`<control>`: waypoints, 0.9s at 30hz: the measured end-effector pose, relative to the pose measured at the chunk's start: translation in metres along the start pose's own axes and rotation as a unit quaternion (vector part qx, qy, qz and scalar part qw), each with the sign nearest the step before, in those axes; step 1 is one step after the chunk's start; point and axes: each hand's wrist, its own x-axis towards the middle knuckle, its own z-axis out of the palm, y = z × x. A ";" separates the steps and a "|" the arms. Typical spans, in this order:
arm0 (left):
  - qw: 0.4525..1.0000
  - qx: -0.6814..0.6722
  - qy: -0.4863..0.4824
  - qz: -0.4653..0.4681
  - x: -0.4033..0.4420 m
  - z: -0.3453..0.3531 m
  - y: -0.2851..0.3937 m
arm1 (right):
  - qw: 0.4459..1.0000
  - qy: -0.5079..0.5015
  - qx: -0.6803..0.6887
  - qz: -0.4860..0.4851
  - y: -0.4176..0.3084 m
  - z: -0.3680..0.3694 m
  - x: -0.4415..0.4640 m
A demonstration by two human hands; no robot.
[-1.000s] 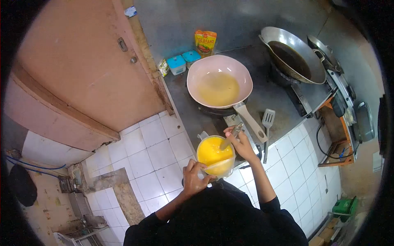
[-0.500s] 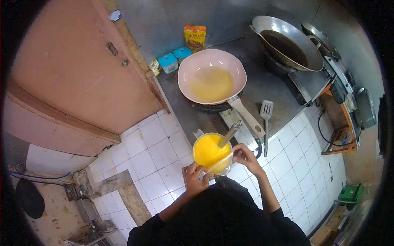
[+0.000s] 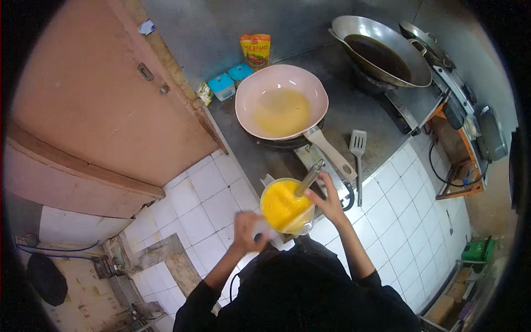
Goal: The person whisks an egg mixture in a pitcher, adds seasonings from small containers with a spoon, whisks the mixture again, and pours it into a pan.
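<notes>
A clear jug [image 3: 306,226] of yellow liquid [image 3: 282,203], which looks like beaten egg, stands at the counter's near edge. From the liquid leans a metal handle [image 3: 311,178]; the tool's lower end is hidden in it. A pale, translucent straight edge crosses the jug's near side. My right hand [image 3: 330,202] is beside the handle, thumb and forefinger apart, and I cannot tell whether they touch it. To the jug's left is my left hand [image 3: 247,231], smeared by motion. Behind the jug, a pink frying pan [image 3: 249,91] holding a shallow pale-yellow liquid sits on a burner.
A grey slotted spatula [image 3: 358,145] lies right of the pan's handle. Farther right, a large wok [image 3: 406,47] holds dark liquid. Behind the pan are blue-lidded containers [image 3: 222,86] and an orange pouch [image 3: 255,51]. A pink door [image 3: 105,94] stands at left.
My left hand has moved left, off the jug's near rim. My right hand has shifted up from the jug's right rim to the metal handle. The view has shifted slightly.
</notes>
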 end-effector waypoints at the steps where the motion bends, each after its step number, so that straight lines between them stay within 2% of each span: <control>1: 0.996 -0.017 0.064 -0.067 0.017 -0.001 -0.004 | 1.000 0.002 0.000 0.000 -0.002 0.005 0.008; 3: 0.972 -0.089 0.109 -0.190 0.055 0.009 -0.026 | 0.991 -0.013 0.106 0.081 -0.004 0.014 0.021; 4: 0.951 -0.176 0.115 -0.226 0.068 0.023 -0.040 | 0.991 -0.011 0.105 0.079 -0.006 0.016 0.019; 5: 0.922 -0.262 0.120 -0.260 0.077 0.037 -0.053 | 0.980 -0.014 0.171 0.103 -0.009 0.018 0.016; 6: 0.922 -0.265 0.119 -0.257 0.083 0.044 -0.063 | 0.964 -0.016 0.235 0.126 -0.013 0.019 0.014; 8: 0.874 -0.392 -0.100 -0.268 0.087 0.058 -0.076 | 0.959 -0.017 0.253 0.125 -0.021 0.023 0.006; 10: 0.875 -0.388 -0.114 -0.266 0.083 0.076 -0.094 | 0.951 -0.021 0.278 0.131 -0.028 0.026 0.001; 12: 0.875 -0.384 -0.130 -0.265 0.082 0.085 -0.099 | 0.957 0.018 0.260 0.123 -0.039 0.032 0.000; 15: 0.858 -0.438 -0.093 -0.251 0.086 0.090 -0.097 | 0.959 0.036 0.243 0.139 -0.042 0.036 0.001; 17: 0.823 -0.459 -0.061 -0.330 0.077 0.096 -0.102 | 0.953 0.066 0.256 0.145 -0.044 0.039 -0.001; 18: 0.822 -0.461 -0.062 -0.328 0.074 0.100 -0.104 | 0.954 0.067 0.254 0.144 -0.043 0.038 -0.001; 20: 0.784 -0.447 0.058 -0.426 0.066 0.108 -0.104 | 0.956 0.059 0.247 0.148 -0.041 0.036 -0.001; 21: 0.785 -0.445 0.062 -0.426 0.067 0.101 -0.100 | 0.956 0.054 0.249 0.147 -0.039 0.035 0.000; 23: 0.707 -0.542 0.042 -0.451 0.076 0.076 -0.091 | 0.950 0.037 0.269 0.156 -0.037 0.034 0.008; 26: 0.705 -0.544 0.075 -0.449 0.072 0.068 -0.092 | 0.948 0.009 0.270 0.168 -0.042 0.032 0.021; 27: 0.714 -0.477 0.113 -0.500 0.077 0.063 -0.085 | 0.947 -0.001 0.274 0.165 -0.042 0.033 0.025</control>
